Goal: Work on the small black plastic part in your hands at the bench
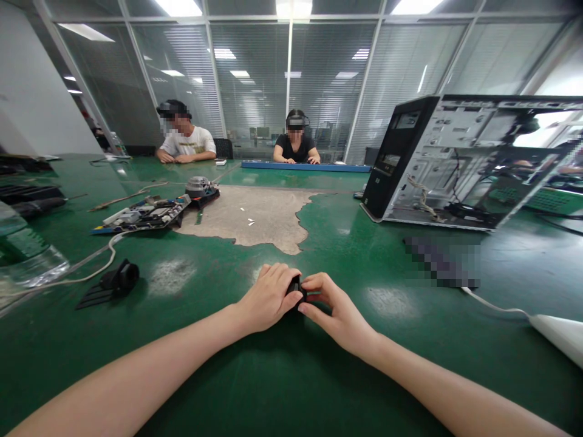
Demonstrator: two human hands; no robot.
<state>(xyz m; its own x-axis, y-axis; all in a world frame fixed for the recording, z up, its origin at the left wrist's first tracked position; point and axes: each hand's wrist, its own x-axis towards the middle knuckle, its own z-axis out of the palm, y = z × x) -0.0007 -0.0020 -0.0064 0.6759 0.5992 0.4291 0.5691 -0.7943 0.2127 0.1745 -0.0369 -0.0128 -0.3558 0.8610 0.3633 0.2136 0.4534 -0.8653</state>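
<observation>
A small black part, its exact kind unclear, sits between my hands just above or on the green table. My left hand is closed around it from the left, with the thumb along its near side, and covers most of it. From the right, my right hand grips the part's edge between thumb and curled fingers. Off to the left lies another black plastic piece with a round, ring-like end and a flat slatted base.
A circuit board and a fan-like cooler stand beyond on the left, near a water bottle. An open computer case is at right, behind a blurred phone-like object on a white cable. Two people sit across the table.
</observation>
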